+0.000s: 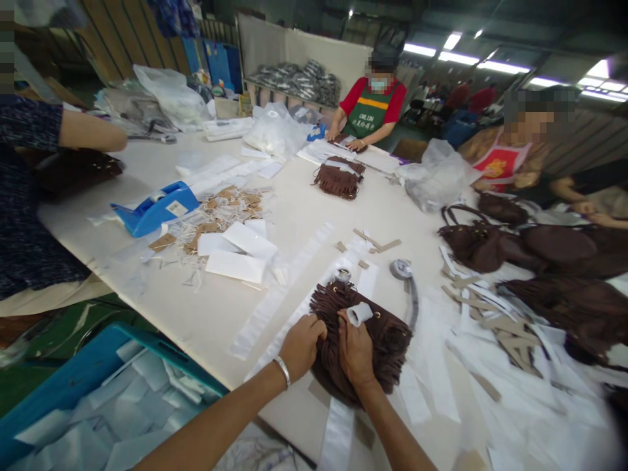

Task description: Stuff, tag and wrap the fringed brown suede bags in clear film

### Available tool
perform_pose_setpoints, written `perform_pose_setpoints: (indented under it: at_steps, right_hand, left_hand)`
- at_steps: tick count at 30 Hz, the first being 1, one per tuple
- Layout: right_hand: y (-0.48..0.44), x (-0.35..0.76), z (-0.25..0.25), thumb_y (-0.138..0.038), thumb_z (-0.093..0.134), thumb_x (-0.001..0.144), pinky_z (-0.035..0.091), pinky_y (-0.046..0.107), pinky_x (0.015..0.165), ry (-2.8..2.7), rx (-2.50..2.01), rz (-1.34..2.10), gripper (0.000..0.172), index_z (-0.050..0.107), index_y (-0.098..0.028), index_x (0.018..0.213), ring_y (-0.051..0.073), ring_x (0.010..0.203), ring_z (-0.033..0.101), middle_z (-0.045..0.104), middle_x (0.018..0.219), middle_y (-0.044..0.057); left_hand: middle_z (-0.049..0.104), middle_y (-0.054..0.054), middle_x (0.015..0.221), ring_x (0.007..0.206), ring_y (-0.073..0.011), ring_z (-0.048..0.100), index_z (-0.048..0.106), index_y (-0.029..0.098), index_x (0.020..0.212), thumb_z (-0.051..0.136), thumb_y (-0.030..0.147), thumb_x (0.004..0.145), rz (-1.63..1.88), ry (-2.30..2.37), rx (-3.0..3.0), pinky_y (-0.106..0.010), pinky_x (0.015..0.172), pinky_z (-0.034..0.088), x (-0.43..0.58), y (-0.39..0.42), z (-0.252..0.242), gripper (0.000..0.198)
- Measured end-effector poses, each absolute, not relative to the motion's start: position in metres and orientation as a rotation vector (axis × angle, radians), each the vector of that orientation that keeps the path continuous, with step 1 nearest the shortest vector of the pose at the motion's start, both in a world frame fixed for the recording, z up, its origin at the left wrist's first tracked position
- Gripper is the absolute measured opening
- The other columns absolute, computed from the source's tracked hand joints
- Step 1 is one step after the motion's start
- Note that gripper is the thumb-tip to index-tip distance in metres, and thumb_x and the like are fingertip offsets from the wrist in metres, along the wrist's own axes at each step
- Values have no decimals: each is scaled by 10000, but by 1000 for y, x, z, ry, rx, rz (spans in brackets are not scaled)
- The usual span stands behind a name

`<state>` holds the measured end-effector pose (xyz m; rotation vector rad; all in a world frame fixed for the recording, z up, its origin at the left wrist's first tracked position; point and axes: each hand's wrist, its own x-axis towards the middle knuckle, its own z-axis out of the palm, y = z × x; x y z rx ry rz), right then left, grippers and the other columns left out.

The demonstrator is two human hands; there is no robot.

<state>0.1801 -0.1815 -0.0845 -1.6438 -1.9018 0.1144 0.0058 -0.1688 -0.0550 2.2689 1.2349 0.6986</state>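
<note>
A dark brown fringed handbag (pixel 390 340) with gold eyelets lies on the table in front of me. At its left side, my left hand (pixel 304 343), with a silver bracelet at the wrist, has its fingers closed on the fringe. My right hand (pixel 356 350) rests over the middle of the bag, fingers curled. A small white roll (pixel 360 314) sits against those fingers, seemingly held by them; part of the grip is hidden. Just beyond the bag is a roll of grey tape (pixel 401 269) with a loose tail, near brown card strips (pixel 377 242).
Left of centre stand a blue tape dispenser (pixel 161 208), tangled tags (pixel 230 209) and white cards (pixel 240 252). A teal crate (pixel 122 333) of white packets is below the table edge. Brown bags (pixel 559 252) lie right. Another fringed bag (pixel 338 176) lies ahead; co-workers surround the table.
</note>
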Motion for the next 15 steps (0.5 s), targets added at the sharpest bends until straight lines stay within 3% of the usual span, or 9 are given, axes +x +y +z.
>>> perform_pose_setpoints:
  at_steps: [8, 15]
  right_hand:
    - [-186, 182, -86, -186, 371, 974, 502, 455, 960, -1893, -1611, 83, 326, 551, -135, 1241, 257, 1143, 547, 599, 1173, 164]
    - [-187, 179, -83, -164, 389, 963, 498, 434, 956, -1933, -1623, 25, 298, 582, -125, 1188, 253, 1089, 554, 618, 1131, 151]
  left_hand:
    - [515, -19, 756, 740, -174, 479, 481, 205, 700, 372, -16, 855, 707, 1289, 2312, -290, 656, 370, 6, -184, -73, 291]
    - [508, -16, 702, 690, -175, 478, 447, 209, 681, 376, -5, 852, 664, 1362, 2341, -300, 616, 344, 5, -190, -80, 283]
